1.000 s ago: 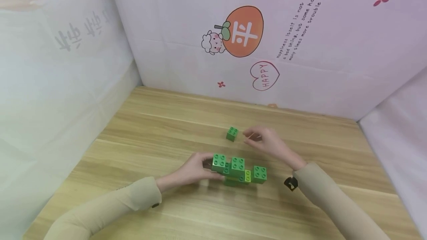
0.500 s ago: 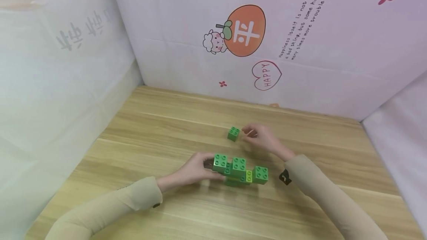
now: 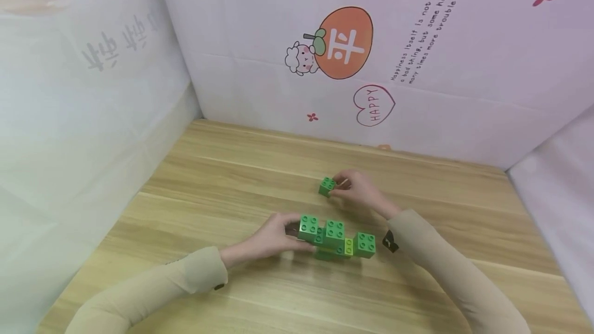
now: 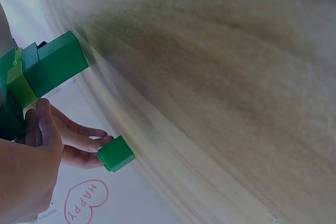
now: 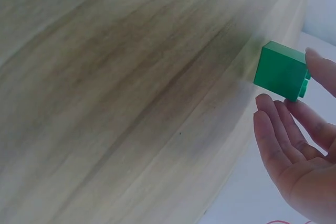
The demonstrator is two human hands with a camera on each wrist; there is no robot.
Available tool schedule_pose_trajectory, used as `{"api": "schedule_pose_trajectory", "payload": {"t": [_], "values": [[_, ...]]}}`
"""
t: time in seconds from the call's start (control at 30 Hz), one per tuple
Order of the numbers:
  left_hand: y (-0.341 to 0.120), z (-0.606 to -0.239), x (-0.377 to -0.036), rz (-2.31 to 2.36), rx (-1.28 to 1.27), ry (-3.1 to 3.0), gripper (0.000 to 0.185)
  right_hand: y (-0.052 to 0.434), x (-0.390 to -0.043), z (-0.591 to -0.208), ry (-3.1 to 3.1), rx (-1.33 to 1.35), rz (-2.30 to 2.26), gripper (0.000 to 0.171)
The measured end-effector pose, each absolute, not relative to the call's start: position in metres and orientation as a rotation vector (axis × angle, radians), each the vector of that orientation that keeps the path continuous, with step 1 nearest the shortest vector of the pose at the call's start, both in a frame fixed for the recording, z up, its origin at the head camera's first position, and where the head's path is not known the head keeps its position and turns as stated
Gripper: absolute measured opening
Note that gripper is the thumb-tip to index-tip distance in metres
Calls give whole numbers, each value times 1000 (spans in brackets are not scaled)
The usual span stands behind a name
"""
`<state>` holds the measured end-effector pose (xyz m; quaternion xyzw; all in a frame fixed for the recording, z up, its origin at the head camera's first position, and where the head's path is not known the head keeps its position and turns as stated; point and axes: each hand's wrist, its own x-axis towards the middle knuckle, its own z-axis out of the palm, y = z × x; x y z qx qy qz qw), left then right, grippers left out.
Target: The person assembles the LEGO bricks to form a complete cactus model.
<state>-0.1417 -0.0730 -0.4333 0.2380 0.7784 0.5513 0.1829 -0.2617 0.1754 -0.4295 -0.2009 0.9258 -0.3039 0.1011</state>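
Note:
A build of green bricks with one yellow-green brick (image 3: 336, 237) stands on the wooden table (image 3: 223, 179); the left wrist view shows it too (image 4: 44, 72). My left hand (image 3: 274, 236) grips its left end, fingers curled round the end brick. Behind it lies a single green brick (image 3: 327, 186), also in the wrist views (image 4: 116, 153) (image 5: 281, 71). My right hand (image 3: 359, 189) has reached it. Its thumb and fingertips (image 5: 317, 64) pinch the brick from its right side, and the brick still rests on the table.
Pale printed sheets wall the table in at the back (image 3: 371, 66), left (image 3: 93, 92) and right (image 3: 557, 179). Bare wood lies to the left of the build and in front of it.
My right hand has slid left across the table, from a short way off the single brick until its fingertips close on it. The left hand and the build have stayed put.

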Motion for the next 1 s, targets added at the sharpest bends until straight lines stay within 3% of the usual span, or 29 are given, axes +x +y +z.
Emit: {"api": "schedule_pose_trajectory", "payload": {"t": [0.43,1.0], "values": [[-71,-434,-140,1561,688,2201,42,176,-261,-431,2760,-650,-847,33],[-72,-434,-140,1562,667,2209,42,185,-240,-415,2832,-738,-893,34]]}}
